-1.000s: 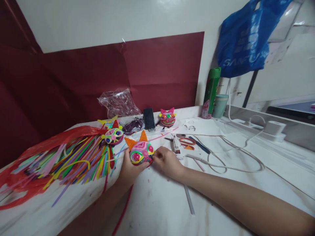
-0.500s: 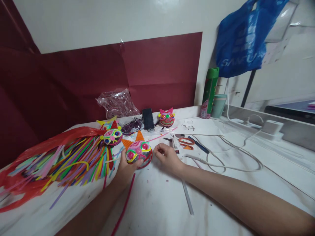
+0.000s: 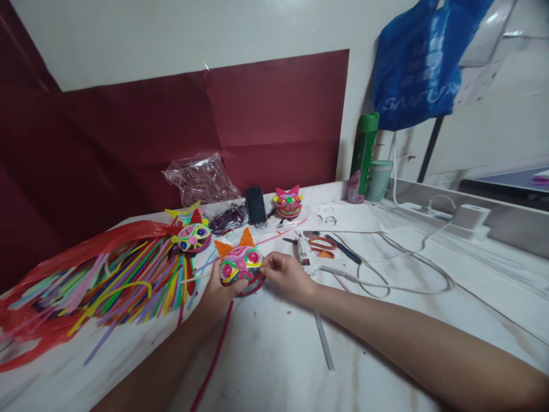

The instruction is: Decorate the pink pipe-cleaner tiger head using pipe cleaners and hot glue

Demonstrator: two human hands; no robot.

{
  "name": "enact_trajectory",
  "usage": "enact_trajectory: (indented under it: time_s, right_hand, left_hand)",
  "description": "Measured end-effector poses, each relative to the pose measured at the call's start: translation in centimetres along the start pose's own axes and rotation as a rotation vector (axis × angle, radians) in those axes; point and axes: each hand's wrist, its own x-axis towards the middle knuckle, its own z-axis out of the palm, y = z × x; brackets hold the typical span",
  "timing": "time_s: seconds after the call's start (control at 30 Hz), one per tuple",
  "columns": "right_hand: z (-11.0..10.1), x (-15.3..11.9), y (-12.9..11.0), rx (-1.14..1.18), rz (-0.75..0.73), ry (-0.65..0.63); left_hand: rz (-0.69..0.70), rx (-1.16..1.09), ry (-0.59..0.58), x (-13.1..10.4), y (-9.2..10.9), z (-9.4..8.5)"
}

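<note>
A colourful animal head (image 3: 241,265) with orange ears and pink eyes is held by my left hand (image 3: 219,290), whose thumb lies across its lower front. My right hand (image 3: 281,274) is at the head's right edge with thumb and index finger pinched; anything between those fingertips is too small to make out. A dark red rim shows under the head. To the right of my right hand lies a white glue gun (image 3: 305,252), with orange-handled scissors (image 3: 322,245) beside it.
Coloured pipe cleaners (image 3: 124,283) spread over a red plastic bag (image 3: 92,243) at left. Two more finished-looking heads (image 3: 193,237) (image 3: 289,203), a phone (image 3: 256,205), a looping cable (image 3: 446,280) and a grey stick (image 3: 325,341) are around. A green can (image 3: 363,154) stands behind.
My right hand has moved left, from just beside the orange-eared head to its right edge. My left hand keeps its hold. The whole view has shifted slightly.
</note>
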Motion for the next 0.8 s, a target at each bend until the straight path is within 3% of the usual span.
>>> enact_trajectory:
  time_s: [0.2,0.5,0.63,0.8]
  right_hand:
    - [-0.2,-0.1,-0.4,-0.034,-0.006,0.013]
    - [-0.3,-0.1,-1.0,-0.316,0.023,0.056]
    - [-0.2,-0.3,-0.9,-0.438,-0.033,0.068]
    - [-0.2,-0.6,-1.0,-0.467,-0.064,0.042]
  left_hand:
    - [0.017,0.012,0.018,0.6,-1.0,-0.2]
    - [0.061,0.121,0.141,-0.1,-0.5,0.7]
    - [0.121,0.196,0.178,-0.2,-0.6,1.1]
    - [0.139,0.243,0.155,-0.2,-0.8,1.1]
